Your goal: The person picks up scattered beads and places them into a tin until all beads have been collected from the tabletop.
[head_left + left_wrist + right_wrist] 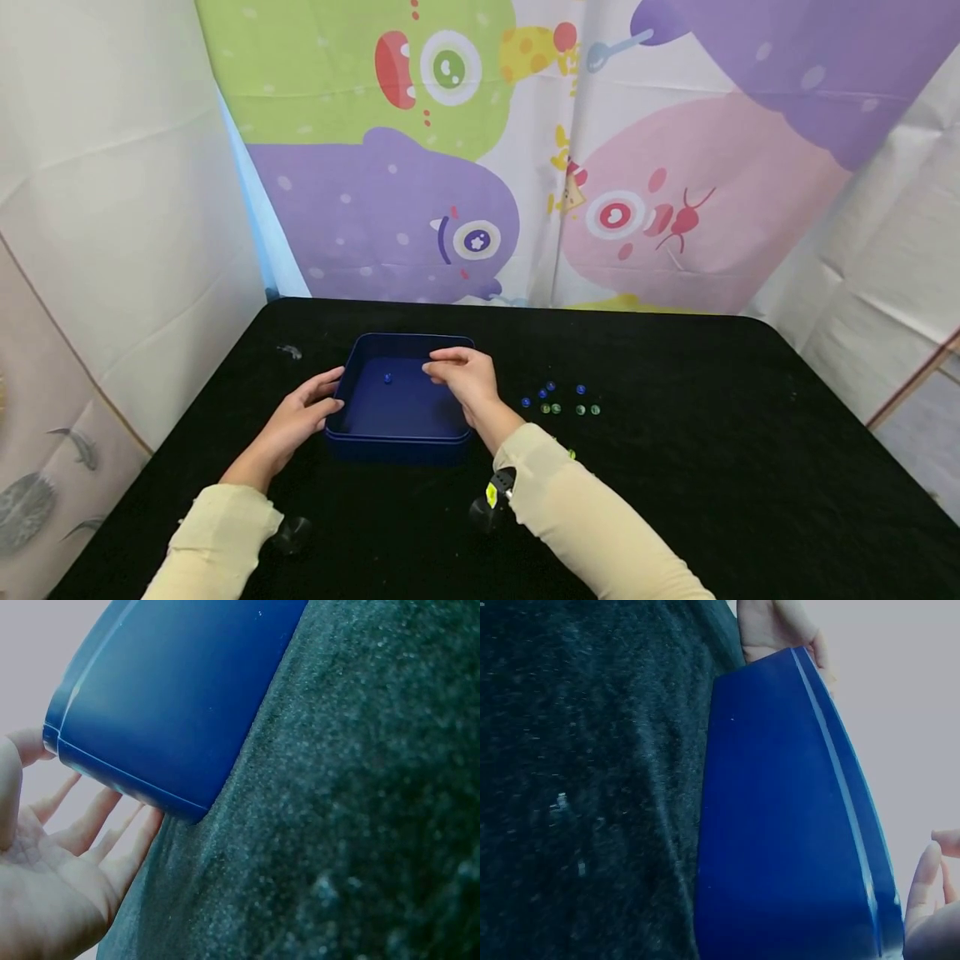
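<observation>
A blue rectangular box (405, 437) without a lid stands in front of me, and a blue marble (387, 378) lies on its floor. My left hand (303, 412) rests against the box's left side, fingers extended along the outer wall. In the left wrist view, the fingers of the left hand (67, 855) meet the box wall (180, 705) near its corner. Over the right part of the box hovers my right hand (468, 383), thumb and fingertips close together. Between its fingertips (928, 859) no object shows, and I cannot tell whether they pinch something small.
Right of the box, several blue marbles (551, 386) and green marbles (556, 408) lie scattered on the black tablecloth (697, 433). A yellow-green marble (572, 454) peeks out by the right sleeve (585, 508). Beyond the table's far edge hangs a cartoon-print curtain (420, 217).
</observation>
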The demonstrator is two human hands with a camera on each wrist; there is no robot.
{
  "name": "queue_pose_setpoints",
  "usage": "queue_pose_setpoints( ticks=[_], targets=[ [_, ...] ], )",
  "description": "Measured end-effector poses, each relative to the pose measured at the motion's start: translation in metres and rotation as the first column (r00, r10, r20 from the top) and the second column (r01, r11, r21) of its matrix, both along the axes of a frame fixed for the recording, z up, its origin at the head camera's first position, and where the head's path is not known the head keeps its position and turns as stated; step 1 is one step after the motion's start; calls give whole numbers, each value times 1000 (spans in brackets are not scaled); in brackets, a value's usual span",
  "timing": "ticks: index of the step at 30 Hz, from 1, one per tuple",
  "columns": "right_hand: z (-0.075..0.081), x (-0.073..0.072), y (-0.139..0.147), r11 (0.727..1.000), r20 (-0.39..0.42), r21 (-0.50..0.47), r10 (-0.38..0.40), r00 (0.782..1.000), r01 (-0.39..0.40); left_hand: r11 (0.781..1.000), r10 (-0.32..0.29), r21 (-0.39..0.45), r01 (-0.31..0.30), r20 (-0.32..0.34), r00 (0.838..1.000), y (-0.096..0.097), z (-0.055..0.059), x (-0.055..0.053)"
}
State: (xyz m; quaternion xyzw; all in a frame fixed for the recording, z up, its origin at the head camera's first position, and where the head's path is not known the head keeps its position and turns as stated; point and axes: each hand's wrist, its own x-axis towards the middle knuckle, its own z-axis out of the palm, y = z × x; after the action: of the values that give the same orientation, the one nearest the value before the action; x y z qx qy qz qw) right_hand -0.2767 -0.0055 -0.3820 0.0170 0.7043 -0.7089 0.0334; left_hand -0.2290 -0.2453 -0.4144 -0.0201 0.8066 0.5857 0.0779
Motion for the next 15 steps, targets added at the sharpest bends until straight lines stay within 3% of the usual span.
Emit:
queue_pose_setpoints(
  ticks=[15],
  targets=[
    [-5,12,22,999,-42,-33,15,999,-17,1000,-3,15,3,2,1000,0,0,-1]
  ],
)
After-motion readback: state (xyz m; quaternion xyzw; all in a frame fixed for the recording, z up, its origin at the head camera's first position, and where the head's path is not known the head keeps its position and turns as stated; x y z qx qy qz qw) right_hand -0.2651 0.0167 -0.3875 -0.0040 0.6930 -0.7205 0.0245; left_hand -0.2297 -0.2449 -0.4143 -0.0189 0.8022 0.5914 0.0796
